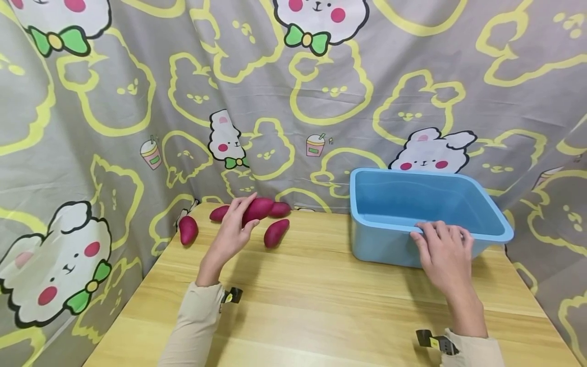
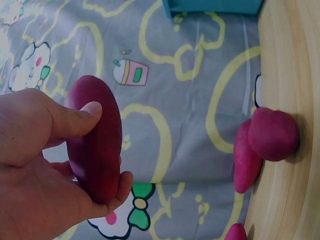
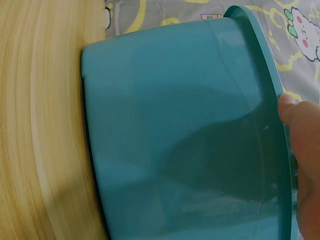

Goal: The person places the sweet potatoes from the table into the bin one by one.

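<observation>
My left hand (image 1: 233, 232) holds a purple-red sweet potato (image 1: 259, 209), raised above the wooden table. The left wrist view has the thumb lying across the sweet potato (image 2: 97, 145) with fingers curled round its far side. Over the near rim of a blue plastic bin (image 1: 385, 239) my right hand (image 1: 447, 252) is hooked, its fingers inside the edge. From the right wrist, the thumb sits at the rim and the bin's side wall (image 3: 175, 115) fills most of the view. The part of the bin's inside that shows holds nothing.
On the table (image 1: 316, 290) lie more sweet potatoes: one at the far left (image 1: 188, 230), one nearer the middle (image 1: 276, 233), and others behind the left hand. A patterned grey curtain (image 1: 275, 102) hangs right behind the table's back edge and along both sides.
</observation>
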The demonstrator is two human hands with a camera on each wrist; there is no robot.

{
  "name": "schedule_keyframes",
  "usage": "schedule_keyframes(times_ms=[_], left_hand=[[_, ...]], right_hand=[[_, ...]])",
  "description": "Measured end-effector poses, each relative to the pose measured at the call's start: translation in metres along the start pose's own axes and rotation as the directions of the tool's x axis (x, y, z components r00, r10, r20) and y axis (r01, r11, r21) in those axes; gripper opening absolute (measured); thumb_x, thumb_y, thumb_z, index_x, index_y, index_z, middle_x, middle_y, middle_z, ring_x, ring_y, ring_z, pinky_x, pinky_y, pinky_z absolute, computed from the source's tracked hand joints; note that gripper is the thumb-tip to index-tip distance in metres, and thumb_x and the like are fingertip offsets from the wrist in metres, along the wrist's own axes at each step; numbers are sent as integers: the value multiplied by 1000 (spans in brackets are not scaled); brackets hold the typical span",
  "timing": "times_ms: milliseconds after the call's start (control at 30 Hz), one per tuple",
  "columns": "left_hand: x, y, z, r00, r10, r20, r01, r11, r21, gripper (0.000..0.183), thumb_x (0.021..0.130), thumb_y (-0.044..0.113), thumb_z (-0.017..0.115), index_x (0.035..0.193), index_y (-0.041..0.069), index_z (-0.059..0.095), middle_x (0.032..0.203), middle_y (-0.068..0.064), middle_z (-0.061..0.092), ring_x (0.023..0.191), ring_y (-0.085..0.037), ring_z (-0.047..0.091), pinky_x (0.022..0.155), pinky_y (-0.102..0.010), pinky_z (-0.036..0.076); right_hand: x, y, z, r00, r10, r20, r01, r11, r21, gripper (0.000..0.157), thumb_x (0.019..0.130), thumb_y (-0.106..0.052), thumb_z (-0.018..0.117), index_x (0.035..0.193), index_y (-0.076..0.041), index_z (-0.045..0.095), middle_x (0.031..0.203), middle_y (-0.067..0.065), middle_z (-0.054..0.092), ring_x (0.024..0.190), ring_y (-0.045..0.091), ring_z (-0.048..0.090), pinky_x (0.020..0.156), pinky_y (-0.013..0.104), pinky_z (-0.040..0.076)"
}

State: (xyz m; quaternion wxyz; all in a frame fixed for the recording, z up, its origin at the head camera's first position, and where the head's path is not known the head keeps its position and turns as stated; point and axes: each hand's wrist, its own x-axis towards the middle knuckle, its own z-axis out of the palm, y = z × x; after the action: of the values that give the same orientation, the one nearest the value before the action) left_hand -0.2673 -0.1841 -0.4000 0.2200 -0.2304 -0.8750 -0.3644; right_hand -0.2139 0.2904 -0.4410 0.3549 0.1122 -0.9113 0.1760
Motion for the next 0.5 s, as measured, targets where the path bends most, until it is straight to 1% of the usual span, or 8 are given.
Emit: schedule_keyframes(times_ms=[133,267,500], left_hand=[[2,3,3,1000,14,11,-14,1000,1,64,94,-2,70,153,2,45,136,-23,49,112,-37,58,91,-49,51],[5,7,6,1000,14,28,-14,1000,-8,64,95,-2,69,154,3,44,135,-22,49,111,-35,58,92,-48,51],[12,17,11,999,19,38,-18,999,-29,64,94,-2,70,153,4,46,135,-20,50,114,-34,58,93,-47,51]], right_hand=[[-1,1,1,1000,5,2,-5,1000,-1,26,103,-24,63,118,-4,65,110,21,60,111,48,46,105,71,19],[-1,1,1,1000,7,3,-7,1000,-1,27,103,-25,62,119,-4,65,110,21,60,111,48,45,105,71,19],[0,0,0,1000,-1,-3,1,1000,-1,26,102,-23,63,118,-4,66,110,21,60,111,48,46,105,71,19]])
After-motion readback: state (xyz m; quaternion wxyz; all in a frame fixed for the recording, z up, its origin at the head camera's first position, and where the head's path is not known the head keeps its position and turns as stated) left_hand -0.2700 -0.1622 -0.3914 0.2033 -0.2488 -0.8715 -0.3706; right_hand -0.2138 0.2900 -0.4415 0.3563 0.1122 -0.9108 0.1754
